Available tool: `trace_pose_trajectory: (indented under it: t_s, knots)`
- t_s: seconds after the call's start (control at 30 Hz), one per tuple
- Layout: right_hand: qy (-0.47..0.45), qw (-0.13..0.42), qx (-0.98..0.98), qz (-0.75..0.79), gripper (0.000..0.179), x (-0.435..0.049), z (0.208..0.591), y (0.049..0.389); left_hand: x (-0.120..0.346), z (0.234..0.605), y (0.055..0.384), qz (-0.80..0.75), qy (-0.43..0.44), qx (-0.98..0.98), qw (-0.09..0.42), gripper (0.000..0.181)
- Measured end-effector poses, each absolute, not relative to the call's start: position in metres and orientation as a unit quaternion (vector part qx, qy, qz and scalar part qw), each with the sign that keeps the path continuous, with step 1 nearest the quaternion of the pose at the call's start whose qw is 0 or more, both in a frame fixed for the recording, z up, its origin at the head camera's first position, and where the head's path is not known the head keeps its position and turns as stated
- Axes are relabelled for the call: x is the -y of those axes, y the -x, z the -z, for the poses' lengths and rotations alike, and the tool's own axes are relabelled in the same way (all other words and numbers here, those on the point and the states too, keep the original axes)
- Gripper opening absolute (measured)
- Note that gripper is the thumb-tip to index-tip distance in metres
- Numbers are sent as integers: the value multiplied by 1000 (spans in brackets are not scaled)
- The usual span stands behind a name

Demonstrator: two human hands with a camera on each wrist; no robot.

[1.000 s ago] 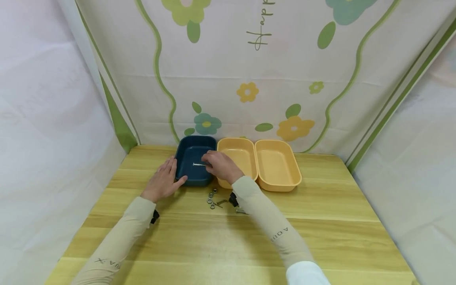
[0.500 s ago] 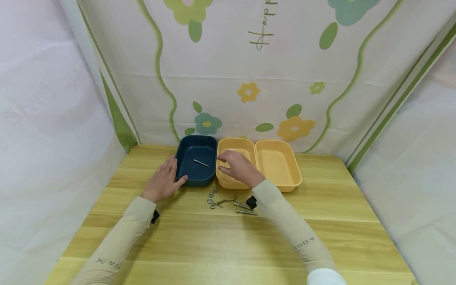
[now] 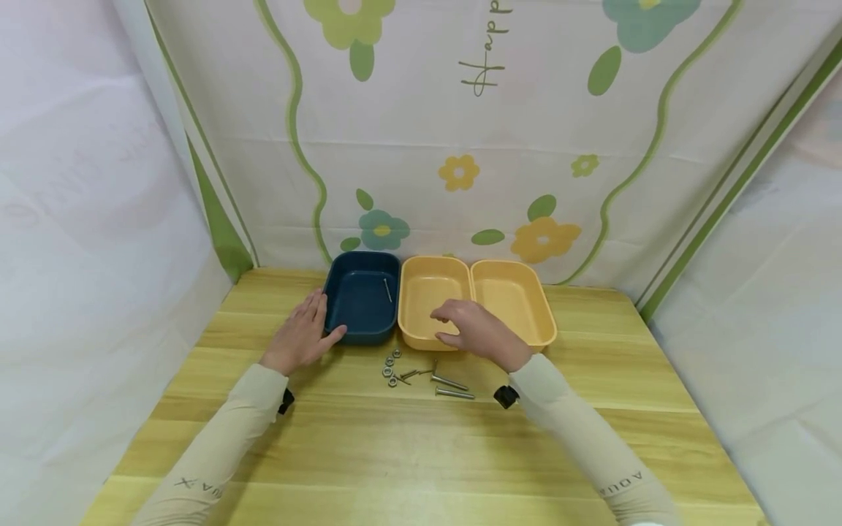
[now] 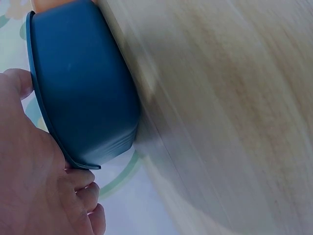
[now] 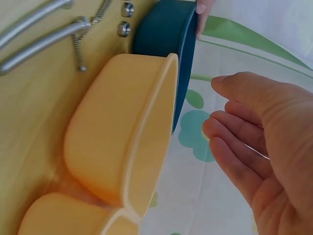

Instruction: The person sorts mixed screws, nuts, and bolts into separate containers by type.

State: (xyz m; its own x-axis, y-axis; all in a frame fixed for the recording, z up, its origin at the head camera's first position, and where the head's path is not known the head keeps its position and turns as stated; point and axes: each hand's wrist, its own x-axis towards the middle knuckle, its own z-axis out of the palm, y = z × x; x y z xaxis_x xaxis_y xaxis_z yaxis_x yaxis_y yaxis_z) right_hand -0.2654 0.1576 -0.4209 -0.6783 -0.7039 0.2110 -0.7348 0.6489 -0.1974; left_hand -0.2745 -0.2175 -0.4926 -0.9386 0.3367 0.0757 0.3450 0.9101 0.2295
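Against the left wall of the blue tray (image 3: pixel 358 308) rests our left hand (image 3: pixel 294 337), fingers straight along the rim and thumb spread onto the near edge, touching without gripping. Inside, near the blue tray's right wall, lies a thin bolt (image 3: pixel 387 290). Off its near right corner we see four nuts (image 3: pixel 387 372), small screws (image 3: pixel 409 373) and, farther right, two longer bolts (image 3: pixel 455 393). Just right of the blue tray stands the first yellow tray (image 3: pixel 419 288); over it hangs our right hand (image 3: pixel 480 327), thumb apart from loosely bent fingers, holding nothing and hiding part of it. Farthest from the blue tray sits a second yellow tray (image 3: pixel 506 288). Beneath everything is our wood-grained table (image 3: pixel 395 453); behind the blue tray hangs flower-printed cloth (image 3: pixel 395 109).
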Motion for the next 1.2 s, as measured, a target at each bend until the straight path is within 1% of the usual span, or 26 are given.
trace_pose_trajectory:
  t_s: [0.27, 0.57, 0.8, 0.97, 1.2]
  knots:
    - [-423, 52, 894, -136, 29, -183, 432, 244, 217, 491, 272, 120, 178, 976, 22, 90]
    - [-431, 31, 890, -142, 31, -197, 458, 229, 217, 490, 271, 122, 179, 976, 26, 89]
    - [-426, 7, 891, -156, 29, -200, 481, 227, 217, 490, 270, 123, 176, 976, 28, 90]
    - [-433, 13, 886, -167, 23, -202, 493, 229, 217, 491, 271, 123, 173, 977, 23, 91]
    - [-430, -3, 888, -166, 20, -202, 496, 230, 217, 490, 271, 121, 174, 977, 24, 90]
